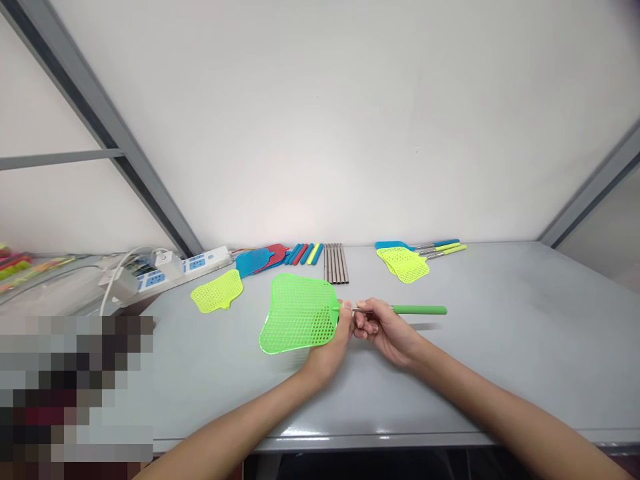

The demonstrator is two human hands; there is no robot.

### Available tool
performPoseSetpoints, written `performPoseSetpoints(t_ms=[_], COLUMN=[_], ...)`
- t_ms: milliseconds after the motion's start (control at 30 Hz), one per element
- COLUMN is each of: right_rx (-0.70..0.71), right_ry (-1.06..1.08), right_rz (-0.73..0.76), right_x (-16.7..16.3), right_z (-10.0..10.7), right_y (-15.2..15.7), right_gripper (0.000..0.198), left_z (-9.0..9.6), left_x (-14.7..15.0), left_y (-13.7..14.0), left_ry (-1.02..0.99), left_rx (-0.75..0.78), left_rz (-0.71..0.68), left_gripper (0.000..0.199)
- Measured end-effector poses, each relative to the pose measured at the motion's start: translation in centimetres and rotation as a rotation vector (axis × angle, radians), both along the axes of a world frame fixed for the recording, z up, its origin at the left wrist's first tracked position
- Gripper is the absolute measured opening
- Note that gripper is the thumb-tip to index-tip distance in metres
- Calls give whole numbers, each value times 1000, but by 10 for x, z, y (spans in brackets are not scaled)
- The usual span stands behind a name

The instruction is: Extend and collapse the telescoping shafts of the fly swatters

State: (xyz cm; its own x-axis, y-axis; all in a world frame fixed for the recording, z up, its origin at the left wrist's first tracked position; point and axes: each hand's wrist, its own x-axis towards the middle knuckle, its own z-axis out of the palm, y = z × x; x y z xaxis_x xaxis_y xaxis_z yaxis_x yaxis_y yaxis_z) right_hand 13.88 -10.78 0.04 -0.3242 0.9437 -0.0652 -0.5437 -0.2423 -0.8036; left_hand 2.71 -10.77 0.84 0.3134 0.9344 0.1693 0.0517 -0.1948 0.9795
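Note:
Above the grey table I hold a green fly swatter point(300, 315) sideways, its mesh head to the left and its green grip point(419, 310) to the right. My left hand point(333, 343) is closed at the neck, where the head meets the metal rod, with the thumb on top. My right hand point(384, 330) pinches the rod between the neck and the grip. Both hands are close together, and the fingers partly hide the rod. Nearest behind them lies a row of metal tubes point(336, 264).
A loose yellow swatter head point(218, 291) lies at left, with blue heads point(253, 262) and red heads point(277, 256) behind. Several coloured grips point(304, 254) lie beside the tubes. Swatters with rods and grips point(410, 264) lie at back right. A power strip point(175, 273) stands at left.

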Motion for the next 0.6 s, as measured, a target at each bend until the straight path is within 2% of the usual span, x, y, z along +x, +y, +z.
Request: performPoseSetpoints(t_ms=[133, 400, 600], right_rx=[21, 15, -44], right_ry=[-22, -68, -25], right_rz=[-5, 5, -7], right_x=[2, 8, 9], right_z=[1, 2, 3], right_y=[0, 1, 1], right_gripper=[29, 31, 28], left_z=[3, -6, -5], left_x=[-1, -2, -3], left_y=[-1, 3, 3], left_ry=[26, 87, 109], left_rx=[38, 98, 79], left_rz=[22, 65, 99], left_gripper=[43, 45, 44])
